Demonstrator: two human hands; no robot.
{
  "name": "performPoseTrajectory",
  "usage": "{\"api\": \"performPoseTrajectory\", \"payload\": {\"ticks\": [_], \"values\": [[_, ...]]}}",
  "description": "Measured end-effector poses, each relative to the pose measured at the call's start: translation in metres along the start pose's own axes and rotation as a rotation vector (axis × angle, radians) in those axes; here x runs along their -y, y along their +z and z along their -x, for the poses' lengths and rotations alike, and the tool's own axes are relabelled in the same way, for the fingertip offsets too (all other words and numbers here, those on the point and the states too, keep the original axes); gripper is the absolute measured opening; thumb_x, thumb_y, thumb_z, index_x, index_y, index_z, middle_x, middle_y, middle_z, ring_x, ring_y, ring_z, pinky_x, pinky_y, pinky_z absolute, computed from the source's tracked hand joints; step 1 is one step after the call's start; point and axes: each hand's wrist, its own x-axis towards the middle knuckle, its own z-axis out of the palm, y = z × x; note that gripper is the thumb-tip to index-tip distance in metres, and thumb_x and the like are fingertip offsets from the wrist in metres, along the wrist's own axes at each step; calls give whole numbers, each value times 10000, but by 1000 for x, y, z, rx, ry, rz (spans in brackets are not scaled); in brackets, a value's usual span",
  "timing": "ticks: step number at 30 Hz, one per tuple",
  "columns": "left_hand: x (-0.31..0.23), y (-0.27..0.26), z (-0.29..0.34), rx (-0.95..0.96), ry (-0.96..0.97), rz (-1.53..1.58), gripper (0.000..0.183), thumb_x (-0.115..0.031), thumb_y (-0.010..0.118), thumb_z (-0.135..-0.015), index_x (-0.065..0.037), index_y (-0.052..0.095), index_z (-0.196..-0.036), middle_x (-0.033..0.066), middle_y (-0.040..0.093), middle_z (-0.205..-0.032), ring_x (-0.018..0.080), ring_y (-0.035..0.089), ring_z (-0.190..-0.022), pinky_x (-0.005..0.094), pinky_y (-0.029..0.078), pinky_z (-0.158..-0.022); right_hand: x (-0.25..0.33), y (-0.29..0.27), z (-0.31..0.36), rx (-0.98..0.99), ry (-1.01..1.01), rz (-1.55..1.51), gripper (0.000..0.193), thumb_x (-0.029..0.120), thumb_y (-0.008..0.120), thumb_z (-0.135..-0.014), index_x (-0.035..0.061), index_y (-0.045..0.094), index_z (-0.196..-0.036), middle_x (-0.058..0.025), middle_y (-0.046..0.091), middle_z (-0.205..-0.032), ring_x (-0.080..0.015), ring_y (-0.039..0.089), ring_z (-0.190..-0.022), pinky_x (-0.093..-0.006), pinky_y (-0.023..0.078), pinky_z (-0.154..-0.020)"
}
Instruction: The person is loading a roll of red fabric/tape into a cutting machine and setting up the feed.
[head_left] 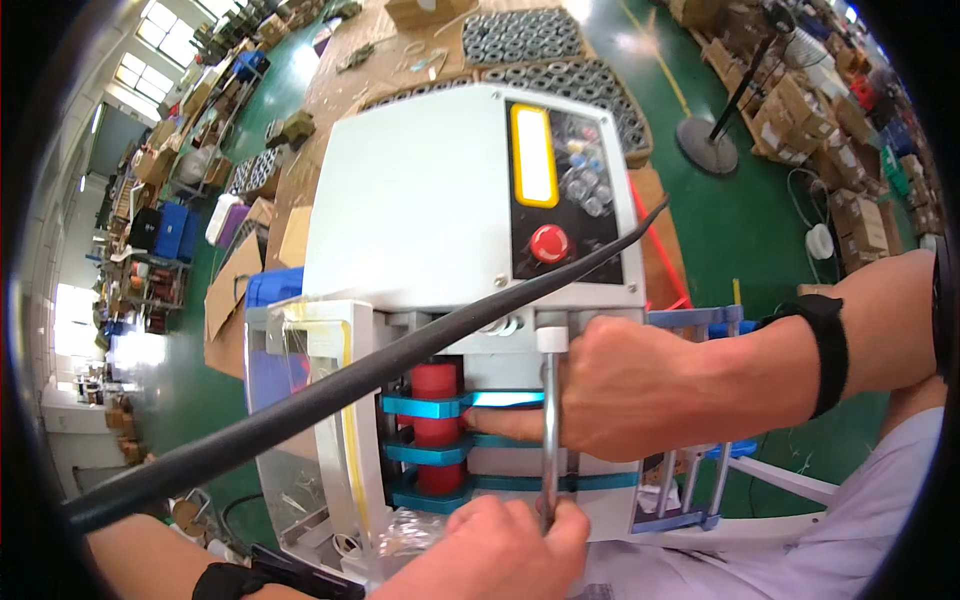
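A pale grey machine (410, 190) fills the middle, with a bright metal rod (550, 430) standing out toward me from a white collar. At the rod's near end, my left hand (490, 550) is closed around it. Beyond the rod, my right hand (620, 385) has its index finger stretched left, its tip at the red roller (436, 430); the other fingers are curled, and I see nothing held. Teal bars (415, 453) cross the roller. Crumpled clear plastic (410, 535) lies beside my left hand.
A black bar (380, 365) slants across the foreground. The machine's panel carries a red button (549, 244). A clear guard (285, 420) stands at left. Behind are trays of grey ring-shaped parts (525, 38). A fan base (707, 145) and cartons (860, 220) stand at right.
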Motion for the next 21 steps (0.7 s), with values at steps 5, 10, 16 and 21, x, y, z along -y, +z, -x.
{"api": "performPoseTrajectory", "payload": {"ticks": [5, 10, 16, 21], "values": [[-19, 5, 31, -367, -224, 98, 199, -147, 615, -768, -97, 581, -957, 33, 551, -1091, 123, 540, -654, 250, 447, -566, 1, -22, 27, 120, -80, 42, 428, 149, 542, -838, 66, 509, -1257, -105, 619, -824, -229, 648, -720, -344, 504, -564], [-42, 1, 79, -529, -426, 263, 335, -159, 696, -729, -55, 595, -1030, 59, 620, -1009, 184, 561, -640, 298, 453, -538, -36, -61, 68, -343, 143, -347, 269, 106, 550, -842, 42, 625, -1092, -91, 581, -801, -252, 606, -730, -368, 488, -591], [-110, 46, 142, -976, -618, 487, 256, -99, 627, -887, 25, 601, -1109, 81, 583, -603, 156, 489, -467, 271, 369, -440, -124, -21, 68, -319, 432, -3, 387, 166, 476, -867, 20, 557, -1215, -214, 585, -1103, -368, 584, -1016, -449, 443, -912], [-206, 162, 162, -1491, -1415, 856, 250, -147, 492, -985, 28, 588, -1136, 63, 511, -549, 89, 424, -449, 241, 332, -417, -133, 0, 61, -309, 427, -83, 429, 157, 517, -866, 21, 486, -1272, -191, 558, -1136, -351, 552, -1076, -425, 431, -934]]}}
